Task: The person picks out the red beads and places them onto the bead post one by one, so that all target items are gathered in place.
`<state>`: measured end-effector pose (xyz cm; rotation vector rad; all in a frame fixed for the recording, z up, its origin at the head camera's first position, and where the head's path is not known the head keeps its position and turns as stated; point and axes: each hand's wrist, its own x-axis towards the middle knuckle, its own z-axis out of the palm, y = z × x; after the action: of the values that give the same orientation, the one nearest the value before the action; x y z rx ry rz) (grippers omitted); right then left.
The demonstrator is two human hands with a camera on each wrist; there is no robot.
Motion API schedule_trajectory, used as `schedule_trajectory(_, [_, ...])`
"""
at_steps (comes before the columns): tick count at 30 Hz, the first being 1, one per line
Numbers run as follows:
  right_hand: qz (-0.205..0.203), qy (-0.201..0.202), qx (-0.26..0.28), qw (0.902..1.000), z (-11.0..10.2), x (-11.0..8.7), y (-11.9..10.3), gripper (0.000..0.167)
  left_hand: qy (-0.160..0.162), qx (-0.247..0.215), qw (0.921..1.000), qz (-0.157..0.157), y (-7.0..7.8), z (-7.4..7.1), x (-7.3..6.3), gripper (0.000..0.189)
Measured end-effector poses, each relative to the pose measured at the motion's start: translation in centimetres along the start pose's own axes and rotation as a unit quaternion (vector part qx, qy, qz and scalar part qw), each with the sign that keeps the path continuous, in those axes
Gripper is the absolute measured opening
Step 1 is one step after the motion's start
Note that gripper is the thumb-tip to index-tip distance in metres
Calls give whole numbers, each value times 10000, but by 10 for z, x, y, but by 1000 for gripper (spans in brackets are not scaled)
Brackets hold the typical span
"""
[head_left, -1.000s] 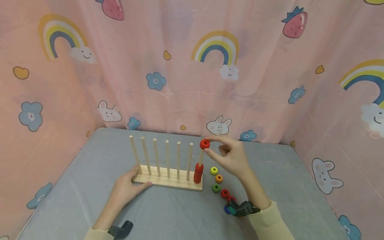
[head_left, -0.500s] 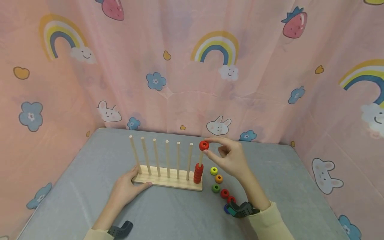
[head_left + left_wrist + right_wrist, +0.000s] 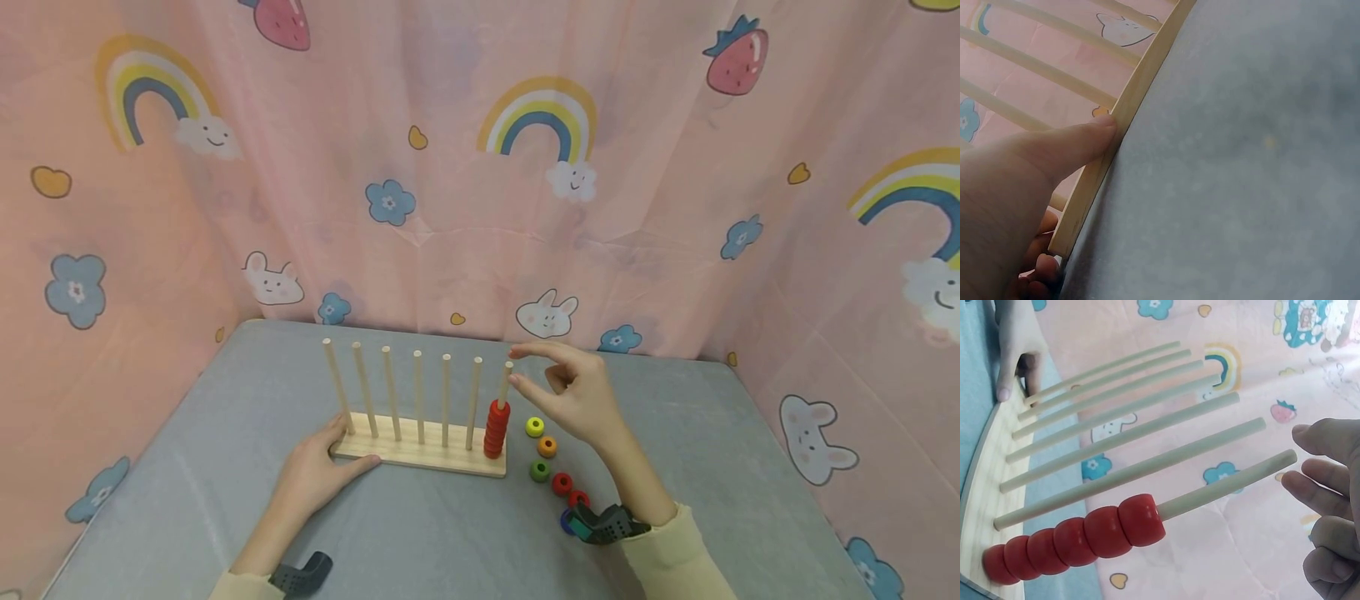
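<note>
A wooden peg rack (image 3: 427, 455) stands on the table, its row of upright pegs rising from a flat base. My left hand (image 3: 318, 468) grips the base's left end; in the left wrist view the thumb (image 3: 1088, 140) lies against the long edge and the fingers curl round the end. Several red beads (image 3: 496, 430) are stacked on the rightmost peg (image 3: 506, 385), and the other pegs are bare. Beside that peg's top, my right hand (image 3: 581, 393) has thumb and forefinger spread apart with nothing between them. The right wrist view shows the red beads (image 3: 1107, 531) packed against one another.
Loose beads lie right of the rack: yellow (image 3: 535, 427), orange (image 3: 547, 447), green (image 3: 539, 471), two red ones (image 3: 562, 484) and a blue one (image 3: 567, 522) partly hidden by the right wrist strap (image 3: 611, 525). A pink patterned curtain (image 3: 450, 250) surrounds the grey-covered table (image 3: 420, 542).
The red bead pinched in my right hand at the top of the rightmost peg has been let go and has dropped onto the stack. The left hand has not moved.
</note>
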<state>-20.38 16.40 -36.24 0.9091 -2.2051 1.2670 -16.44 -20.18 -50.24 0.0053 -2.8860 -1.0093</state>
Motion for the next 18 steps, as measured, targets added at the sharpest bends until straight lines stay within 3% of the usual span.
schedule_trajectory(7, [-188,43,171,9997,-2,-5,3,34,-44,-4,10000,33,0,-1,0,100])
schedule_trajectory(18, [264,115,-98,9995,-17,-31,15,31,-89,-51,9999,-63,0,0,0,100])
